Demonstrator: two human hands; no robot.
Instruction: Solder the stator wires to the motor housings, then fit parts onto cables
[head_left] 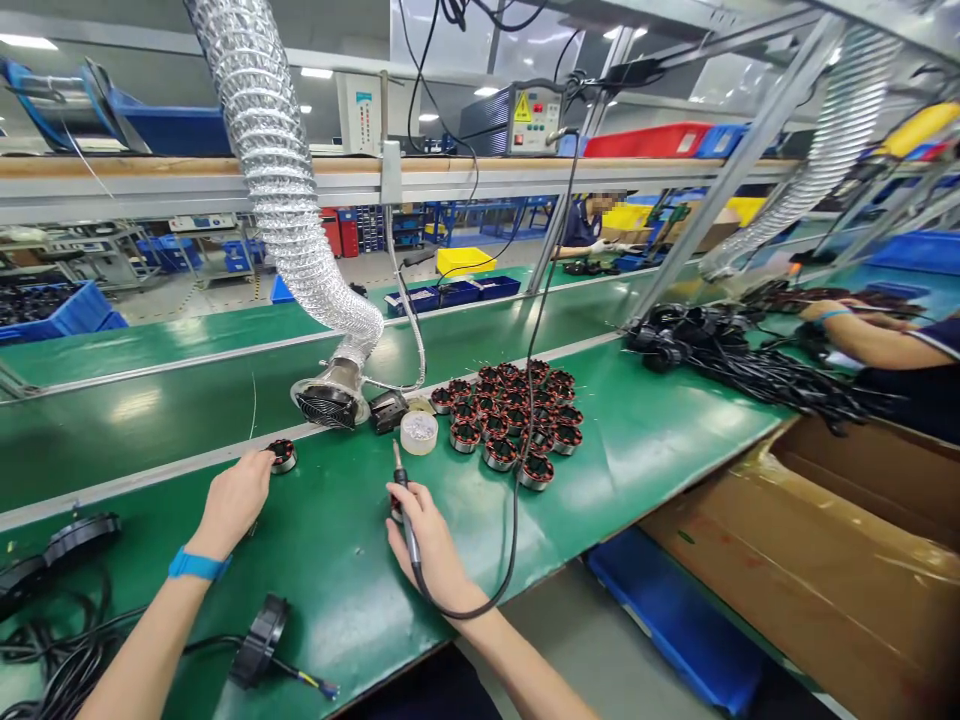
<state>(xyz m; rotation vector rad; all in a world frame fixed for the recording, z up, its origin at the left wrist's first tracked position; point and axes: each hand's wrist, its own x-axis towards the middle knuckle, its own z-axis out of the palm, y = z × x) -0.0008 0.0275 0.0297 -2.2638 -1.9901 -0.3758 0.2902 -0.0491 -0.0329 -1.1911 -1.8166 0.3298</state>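
Observation:
My left hand (236,503), with a blue band on the wrist, is closed with its fingertips at the near edge of a motor stator (283,457). This stator, a metal ring with reddish copper windings, sits on the green bench. In my right hand (433,540) is a soldering iron (405,500), tip pointing up and away, its black cable looping round under the wrist. Something small and reddish shows partly behind those fingers; I cannot make it out. Ahead of the iron stand a round white tub (418,432) and a small black block (388,411). Several more stators (500,452) stand grouped at right.
A silver exhaust duct (281,190) hangs down to a round grille near the tub. Black caps (260,640) with cables lie at the near left. Cable bundles (712,350) are piled at right beside another person's arm (862,325). A cardboard box (817,560) stands below the bench edge.

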